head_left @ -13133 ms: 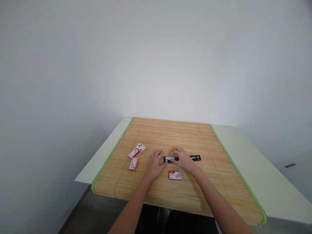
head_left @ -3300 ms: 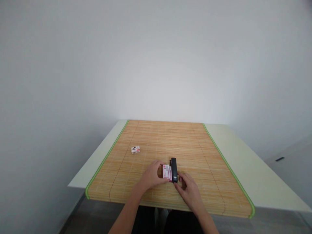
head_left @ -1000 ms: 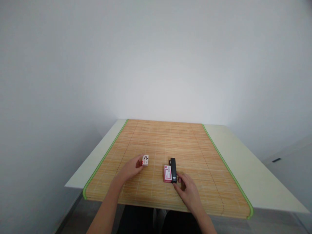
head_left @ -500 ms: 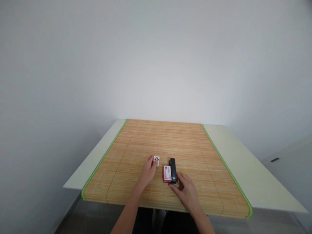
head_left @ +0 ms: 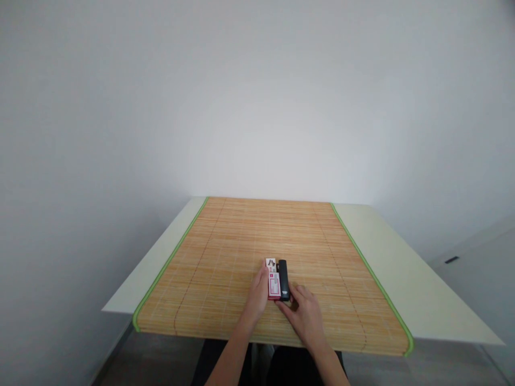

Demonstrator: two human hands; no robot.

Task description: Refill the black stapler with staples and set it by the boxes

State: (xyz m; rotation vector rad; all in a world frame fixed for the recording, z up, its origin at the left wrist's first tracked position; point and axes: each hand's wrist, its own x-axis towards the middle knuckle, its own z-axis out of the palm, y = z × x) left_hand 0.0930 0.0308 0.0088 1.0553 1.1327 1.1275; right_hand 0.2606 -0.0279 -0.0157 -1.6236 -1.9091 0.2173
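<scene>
A black stapler (head_left: 284, 280) lies lengthwise on the bamboo mat. Against its left side rests a red-and-white box (head_left: 274, 287). Just beyond that box is a smaller white box (head_left: 271, 263) with a dark picture on top. My left hand (head_left: 256, 296) lies along the left sides of both boxes, its fingertips gripping the small box's left edge. Curled at the near right corner of the group is my right hand (head_left: 304, 313); its thumb reaches the front end and its fingers touch the stapler's right side. The undersides of the items are hidden.
The bamboo mat (head_left: 265, 230) with green edging covers the middle of a white table (head_left: 394, 268). Its front edge hangs over the table's near side, above my legs. A pale wall (head_left: 257, 107) stands behind the table.
My left hand has moved right with the small white box, bringing it beside the stapler and beyond the red-and-white box. My right hand stays at the stapler's near end.
</scene>
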